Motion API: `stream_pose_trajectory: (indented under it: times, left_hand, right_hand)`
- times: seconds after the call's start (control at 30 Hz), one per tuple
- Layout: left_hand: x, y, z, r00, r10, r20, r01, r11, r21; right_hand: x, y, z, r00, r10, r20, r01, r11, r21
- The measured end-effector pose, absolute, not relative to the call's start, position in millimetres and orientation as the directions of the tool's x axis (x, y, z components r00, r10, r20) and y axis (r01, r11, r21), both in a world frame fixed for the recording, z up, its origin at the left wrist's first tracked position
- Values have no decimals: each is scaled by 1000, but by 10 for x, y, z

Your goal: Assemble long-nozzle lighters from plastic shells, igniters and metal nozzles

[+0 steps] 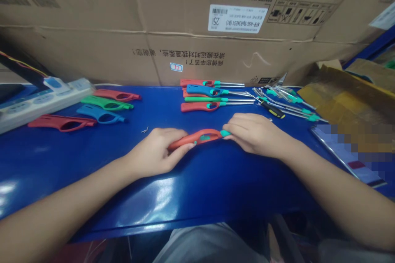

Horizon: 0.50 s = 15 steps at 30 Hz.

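Lighters (206, 106) and loose handles (106, 104) lie beyond the red lighter (200, 137) clamped by left hand (154, 153) and right hand (257, 133).

Lighter (200, 137) on table (92, 172), before carton (123, 49).

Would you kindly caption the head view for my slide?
Left hand and right hand hold a red lighter at the blue table.

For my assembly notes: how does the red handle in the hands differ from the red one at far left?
The held red handle has a teal trigger and teal collar; the far-left red handle is all red, its hole empty. The left hand and right hand grip the first; the second lies untouched. Both are red, same shape.
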State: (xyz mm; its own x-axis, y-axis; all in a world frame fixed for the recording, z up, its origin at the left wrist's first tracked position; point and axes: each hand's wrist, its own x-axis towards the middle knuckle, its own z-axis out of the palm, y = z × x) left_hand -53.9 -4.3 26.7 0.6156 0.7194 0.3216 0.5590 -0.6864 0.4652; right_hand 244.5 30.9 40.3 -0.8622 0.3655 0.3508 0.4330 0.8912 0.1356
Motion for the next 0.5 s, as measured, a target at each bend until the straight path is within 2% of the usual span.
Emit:
stream_pose_trajectory:
  times: [0.1, 0.17, 0.33, 0.5]
  left_hand:
    - [-508, -42, 271, 606, 747, 275, 530, -637, 560]
    - [-501, -54, 261, 612, 740, 277, 524, -643, 558]
    - [-540, -88, 185, 671, 673, 311, 566, -736, 371]
    - [-511, -98, 144, 701, 677, 225, 663, -735, 145]
  right_hand:
    - [2428, 291, 380, -860, 339, 381, 417, 897, 145]
    - [2428, 282, 375, -866, 349, 358, 415, 901, 126]
    - [2418, 256, 344, -871, 428, 240, 446, 894, 26]
    - [2403, 299, 300, -861, 496, 113, 493, 868, -54]
